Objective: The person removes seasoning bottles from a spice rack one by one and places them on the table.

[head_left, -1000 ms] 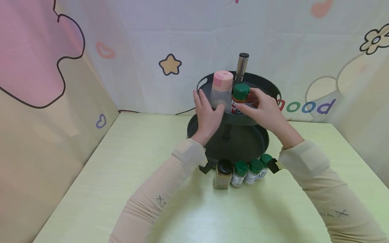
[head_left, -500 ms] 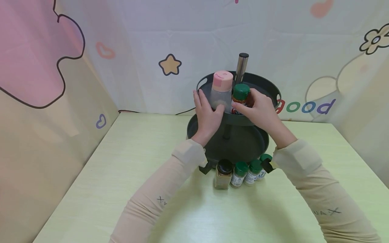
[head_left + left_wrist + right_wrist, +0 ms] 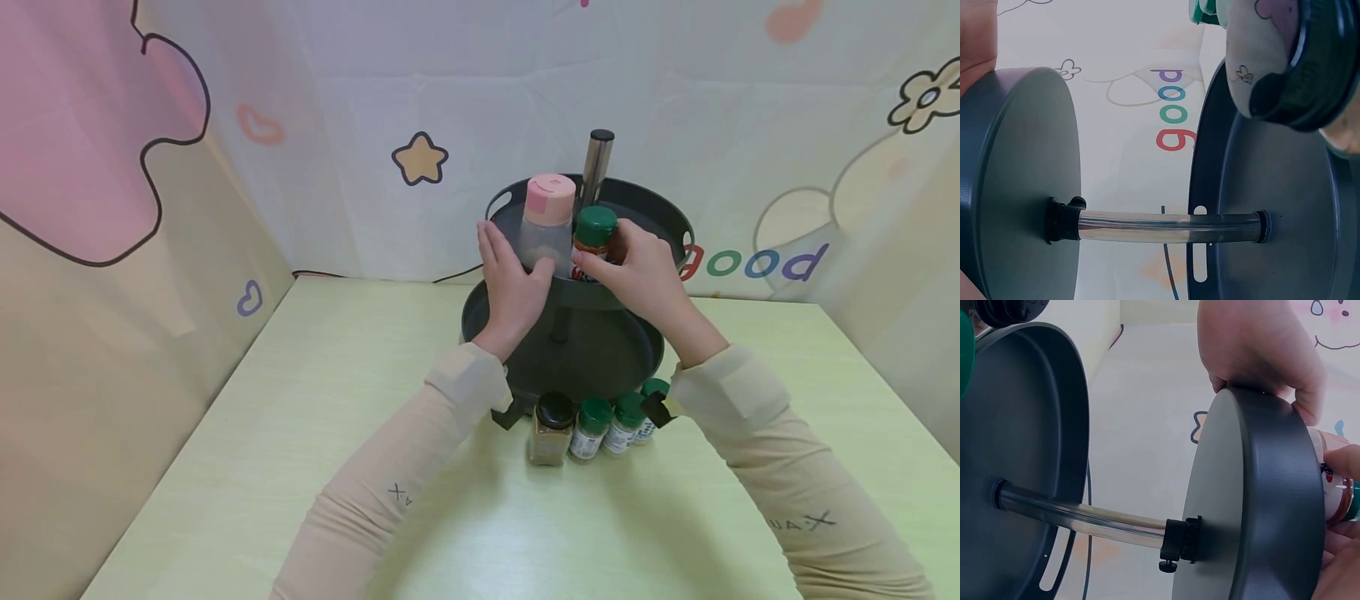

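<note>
A black two-tier tray stands on the table, its upper tray above the lower tray. At the left front of the upper tray, my left hand grips the rim, thumb over the edge and fingers along the outside. Beside that thumb stands a clear bottle with a pink cap. My right hand holds a green-capped spice jar with a red-and-white label, upright next to the bottle. In the right wrist view the jar shows just past the tray wall, between thumb and fingers.
In front of the lower tray stand a square black-capped jar and several green-capped jars in a row. A metal post rises from the upper tray. A patterned cloth hangs behind the table.
My right hand and forearm have shifted slightly left, and the fingers sit closer round the green-capped jar. The left hand, bottle and trays look the same.
</note>
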Motion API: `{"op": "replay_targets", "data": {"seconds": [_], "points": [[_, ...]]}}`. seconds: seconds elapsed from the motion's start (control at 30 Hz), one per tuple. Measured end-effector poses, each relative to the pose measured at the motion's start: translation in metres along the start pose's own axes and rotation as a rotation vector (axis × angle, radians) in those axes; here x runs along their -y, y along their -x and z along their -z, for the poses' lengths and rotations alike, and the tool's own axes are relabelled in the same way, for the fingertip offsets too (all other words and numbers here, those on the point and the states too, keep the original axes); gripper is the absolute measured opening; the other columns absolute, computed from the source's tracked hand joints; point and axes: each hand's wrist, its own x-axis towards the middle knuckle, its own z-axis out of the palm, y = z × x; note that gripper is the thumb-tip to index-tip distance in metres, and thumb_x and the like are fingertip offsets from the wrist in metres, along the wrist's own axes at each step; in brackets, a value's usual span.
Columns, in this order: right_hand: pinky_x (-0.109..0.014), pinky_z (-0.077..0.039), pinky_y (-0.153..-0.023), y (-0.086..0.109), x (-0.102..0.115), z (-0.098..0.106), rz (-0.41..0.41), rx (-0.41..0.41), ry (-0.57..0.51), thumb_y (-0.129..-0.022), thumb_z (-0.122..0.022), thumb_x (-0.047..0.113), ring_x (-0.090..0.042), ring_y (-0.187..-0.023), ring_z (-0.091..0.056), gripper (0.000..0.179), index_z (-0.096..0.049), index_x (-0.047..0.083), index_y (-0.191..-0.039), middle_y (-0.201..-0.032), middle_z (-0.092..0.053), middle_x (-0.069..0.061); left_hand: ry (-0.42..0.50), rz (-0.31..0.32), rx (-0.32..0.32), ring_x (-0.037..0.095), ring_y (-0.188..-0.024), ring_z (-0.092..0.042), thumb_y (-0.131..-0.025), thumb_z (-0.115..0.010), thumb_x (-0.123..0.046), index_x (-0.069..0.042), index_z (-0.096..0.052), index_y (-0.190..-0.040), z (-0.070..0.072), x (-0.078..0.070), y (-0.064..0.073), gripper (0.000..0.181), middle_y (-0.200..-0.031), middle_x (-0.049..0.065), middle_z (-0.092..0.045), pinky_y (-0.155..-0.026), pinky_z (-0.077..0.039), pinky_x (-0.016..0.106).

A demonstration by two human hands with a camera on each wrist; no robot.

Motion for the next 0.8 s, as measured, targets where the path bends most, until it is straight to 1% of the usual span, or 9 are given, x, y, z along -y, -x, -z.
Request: {"op": "replay_targets", "data": {"seconds": [0.07, 0.27, 0.53, 0.73, 0.8], "points": [[-0.033, -0.046, -0.070, -0.0001, -0.0010, -0.0007, 0.006, -0.010, -0.002, -0.082, -0.059, 0.031, -0.025, -0.083, -0.056, 0.044, -0.050, 0.001, -0.113, -0.101, -0.062, -0.018, 0.003, 0.006, 0.002, 0.018, -0.137, 0.001, -0.082, -0.050, -0.029, -0.015, 0.009, -0.142, 0.0002, -0.0001, 0.0002, 0.085, -0.148, -0.007, 0.015, -0.110, -0.012, 0.044], [-0.036, -0.047, -0.073, 0.0005, -0.0026, -0.0020, 0.012, -0.036, -0.009, -0.083, -0.059, 0.029, -0.026, -0.085, -0.057, 0.043, -0.050, 0.001, -0.114, -0.102, -0.062, -0.018, 0.015, 0.012, 0.009, 0.018, -0.137, 0.003, -0.082, -0.050, -0.029, -0.017, 0.011, -0.142, 0.0005, -0.0005, 0.0005, 0.086, -0.148, -0.007, 0.016, -0.110, -0.010, 0.043], [-0.027, -0.043, -0.066, 0.0012, -0.0028, -0.0019, 0.018, -0.067, -0.013, -0.083, -0.059, 0.029, -0.024, -0.080, -0.054, 0.042, -0.051, 0.001, -0.113, -0.099, -0.061, -0.018, 0.029, 0.014, 0.010, 0.017, -0.137, 0.004, -0.083, -0.050, -0.029, -0.018, 0.011, -0.142, 0.0002, -0.0018, 0.0011, 0.086, -0.148, -0.008, 0.016, -0.110, -0.009, 0.043], [-0.025, -0.043, -0.065, 0.0013, -0.0029, -0.0010, 0.007, -0.078, -0.030, -0.083, -0.058, 0.028, -0.023, -0.079, -0.053, 0.041, -0.050, 0.001, -0.113, -0.098, -0.061, -0.018, 0.019, 0.020, 0.013, 0.016, -0.137, 0.005, -0.082, -0.050, -0.029, -0.019, 0.012, -0.141, 0.0006, -0.0023, 0.0011, 0.086, -0.148, -0.009, 0.017, -0.110, -0.009, 0.043], [-0.027, -0.045, -0.068, 0.0018, -0.0027, -0.0009, 0.000, -0.081, -0.035, -0.084, -0.058, 0.028, -0.023, -0.081, -0.054, 0.041, -0.049, 0.002, -0.114, -0.100, -0.060, -0.017, 0.018, 0.020, 0.010, 0.016, -0.137, 0.005, -0.083, -0.050, -0.029, -0.019, 0.012, -0.142, 0.0003, -0.0022, 0.0010, 0.086, -0.148, -0.009, 0.017, -0.110, -0.009, 0.042]]}}
